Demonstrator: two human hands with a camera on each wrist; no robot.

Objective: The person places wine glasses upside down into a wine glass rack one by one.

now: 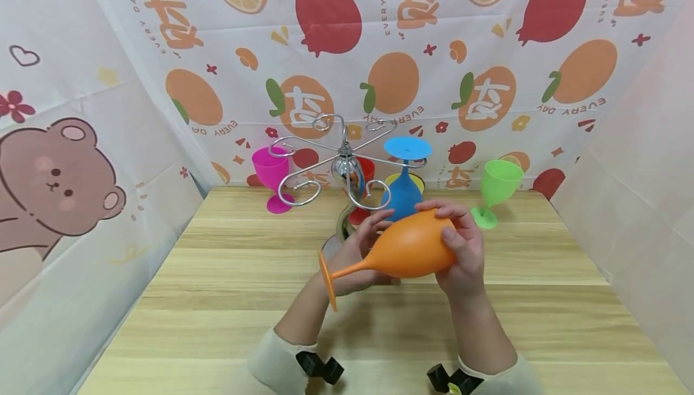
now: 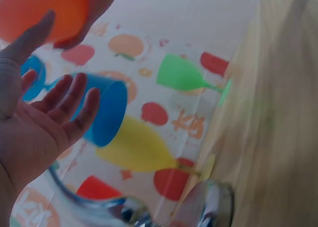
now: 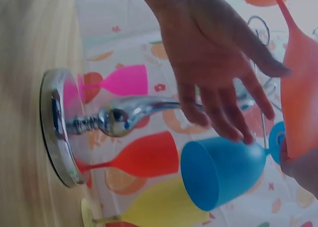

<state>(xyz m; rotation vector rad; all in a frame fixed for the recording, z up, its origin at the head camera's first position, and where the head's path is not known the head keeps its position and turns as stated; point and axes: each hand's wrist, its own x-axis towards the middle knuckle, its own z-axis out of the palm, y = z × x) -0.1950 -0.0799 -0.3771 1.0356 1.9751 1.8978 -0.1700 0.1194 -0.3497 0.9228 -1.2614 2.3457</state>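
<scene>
An orange goblet point(image 1: 409, 244) lies tilted on its side in the air, its foot toward the left. My right hand point(image 1: 467, 253) grips its bowl near the rim. Beneath the stem and bowl is my left hand point(image 1: 355, 251), palm up with fingers spread; its thumb point(image 3: 271, 65) is close to the bowl, and I cannot tell whether they touch. Just beyond the hands, a blue goblet point(image 1: 403, 196) hangs upside down by its foot from a silver wire rack point(image 1: 345, 153) with curled arms. The rack's round base point(image 3: 57, 130) stands on the table.
Along the back of the wooden table point(image 1: 217, 298) stand upright goblets: pink point(image 1: 271, 169) at left, red point(image 1: 367, 168) and yellow point(image 2: 139, 147) behind the rack, green point(image 1: 500, 181) at right. A fruit-printed cloth point(image 1: 336, 70) covers the wall behind.
</scene>
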